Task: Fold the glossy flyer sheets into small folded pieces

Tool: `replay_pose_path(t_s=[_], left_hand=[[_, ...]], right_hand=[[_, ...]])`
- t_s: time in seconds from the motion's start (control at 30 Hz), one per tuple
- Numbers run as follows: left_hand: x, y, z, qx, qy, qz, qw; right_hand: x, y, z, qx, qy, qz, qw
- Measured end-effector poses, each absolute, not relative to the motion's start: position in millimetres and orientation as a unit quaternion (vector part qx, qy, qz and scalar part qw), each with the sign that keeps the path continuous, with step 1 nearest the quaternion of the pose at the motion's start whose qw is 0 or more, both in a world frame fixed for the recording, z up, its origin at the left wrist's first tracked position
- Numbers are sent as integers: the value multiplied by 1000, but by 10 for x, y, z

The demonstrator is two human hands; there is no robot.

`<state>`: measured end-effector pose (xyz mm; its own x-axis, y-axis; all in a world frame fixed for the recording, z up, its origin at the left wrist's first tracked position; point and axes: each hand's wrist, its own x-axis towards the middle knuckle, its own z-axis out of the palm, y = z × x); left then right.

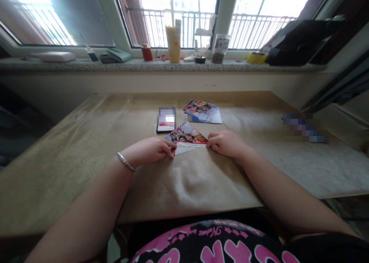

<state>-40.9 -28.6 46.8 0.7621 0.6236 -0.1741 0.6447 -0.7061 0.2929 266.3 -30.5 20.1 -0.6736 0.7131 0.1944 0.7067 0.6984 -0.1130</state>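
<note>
A colourful printed sheet of paper (187, 134) lies partly folded on the table in front of me, with a white flap turned up along its near side. My left hand (151, 150), a silver bangle on its wrist, has its fingers closed at the paper's left corner. At the right corner, my right hand (226, 143) pinches the fold between thumb and fingers. Just beyond the sheet lies a phone (166, 120), its lit screen blurred out. A small pile of similar printed sheets (206, 112) rests behind the paper, slightly to the right.
A tan cover spreads over the table (86, 140). Near its right edge lies a blurred dark bluish item (305, 127). On the windowsill (115, 66) stand a yellow cup (173, 44), a red-capped jar (147, 53), a clear cup (220, 49) and a yellow tape roll (257, 57).
</note>
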Motion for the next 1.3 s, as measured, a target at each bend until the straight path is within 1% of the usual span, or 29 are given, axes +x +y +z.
replay_pose_path(t_s=[0.23, 0.37, 0.47, 0.6, 0.77, 0.93, 1.1, 1.3], left_hand=[[-385, -320, 494, 923, 343, 5, 176], [-319, -365, 506, 922, 359, 42, 140], [-270, -383, 451, 934, 332, 56, 116], [-198, -384, 312, 946, 305, 65, 93], [-138, -366, 193, 957, 279, 46, 68], [-144, -344, 201, 953, 284, 46, 96], [-143, -342, 239, 950, 269, 64, 146], [-117, -349, 261, 951, 238, 97, 173]], right_hand=[[2804, -262, 188, -415, -904, 0, 107], [2815, -252, 151, -438, -890, -3, 124], [2749, -282, 140, -466, -871, -12, 155], [2658, -339, 153, -496, -841, -1, 217], [2657, -316, 126, -459, -854, 15, 244], [2692, -234, 37, -436, -865, 33, 248], [2668, -232, 7, -452, -857, 62, 239], [2670, -204, -20, -470, -839, 83, 263]])
